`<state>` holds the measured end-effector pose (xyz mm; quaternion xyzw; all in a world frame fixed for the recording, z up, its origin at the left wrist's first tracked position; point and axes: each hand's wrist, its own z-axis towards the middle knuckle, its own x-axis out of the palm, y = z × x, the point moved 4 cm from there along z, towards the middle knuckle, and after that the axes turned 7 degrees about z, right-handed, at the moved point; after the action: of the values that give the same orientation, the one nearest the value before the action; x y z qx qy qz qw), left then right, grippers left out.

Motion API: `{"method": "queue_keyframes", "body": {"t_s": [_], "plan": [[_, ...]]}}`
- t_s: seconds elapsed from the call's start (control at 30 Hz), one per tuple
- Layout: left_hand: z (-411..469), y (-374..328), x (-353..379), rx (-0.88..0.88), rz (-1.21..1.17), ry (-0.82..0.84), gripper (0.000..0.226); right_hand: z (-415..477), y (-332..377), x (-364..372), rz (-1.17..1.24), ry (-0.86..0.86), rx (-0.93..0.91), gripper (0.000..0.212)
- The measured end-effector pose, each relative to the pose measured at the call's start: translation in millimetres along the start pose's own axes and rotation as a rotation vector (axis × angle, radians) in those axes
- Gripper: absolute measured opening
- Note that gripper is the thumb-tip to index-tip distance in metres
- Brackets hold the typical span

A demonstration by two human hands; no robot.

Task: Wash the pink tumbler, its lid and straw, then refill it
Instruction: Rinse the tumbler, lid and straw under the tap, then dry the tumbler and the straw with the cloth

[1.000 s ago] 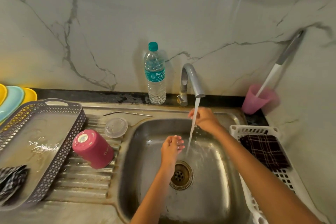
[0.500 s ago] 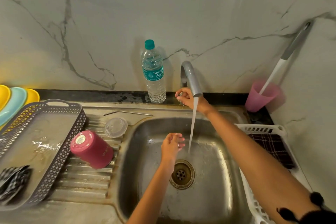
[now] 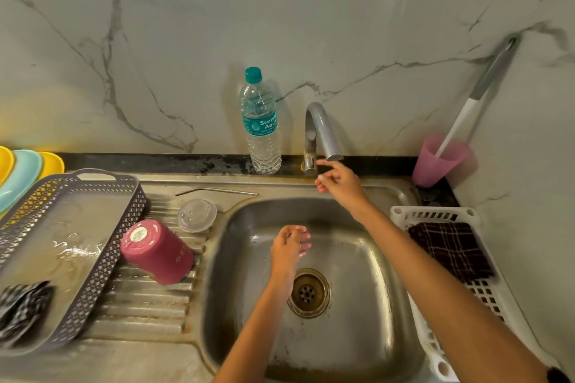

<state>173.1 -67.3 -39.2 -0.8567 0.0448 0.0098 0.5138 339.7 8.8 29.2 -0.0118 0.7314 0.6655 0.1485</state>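
The pink tumbler (image 3: 158, 251) stands upside down on the ribbed drainboard left of the sink (image 3: 385, 314). Its clear lid (image 3: 196, 215) lies just behind it, and the metal straw (image 3: 217, 190) lies flat near the back edge. A full water bottle (image 3: 263, 124) with a teal cap stands beside the tap (image 3: 320, 130), which runs no water. My left hand (image 3: 290, 246) hovers over the basin with loosely curled fingers, holding nothing. My right hand (image 3: 337, 181) is just below the tap's knob, fingers loose and empty.
A grey perforated tray (image 3: 93, 277) with a dark cloth sits at the left, coloured plates behind it. A white basket (image 3: 435, 214) with a checked cloth borders the sink's right side. A pink cup (image 3: 435, 165) holding a long-handled brush stands in the back right corner.
My right hand went from the basin up to the tap knob, and the water stream has stopped. That hand now sits slightly off the knob. The left hand barely moved.
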Motion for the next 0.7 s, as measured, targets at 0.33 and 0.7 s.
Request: {"method": "queue_keyframes", "body": {"t_s": [0.33, 0.7], "plan": [[-31, 17, -55, 0.144, 0.391, -0.22, 0.01, -85, -89, 51, -0.629, 0.393, 0.066, 0.03], [-78, 1, -191, 0.14, 0.366, -1.017, 0.057, -102, -19, 136, -0.389, 0.437, -0.19, 0.021]]}}
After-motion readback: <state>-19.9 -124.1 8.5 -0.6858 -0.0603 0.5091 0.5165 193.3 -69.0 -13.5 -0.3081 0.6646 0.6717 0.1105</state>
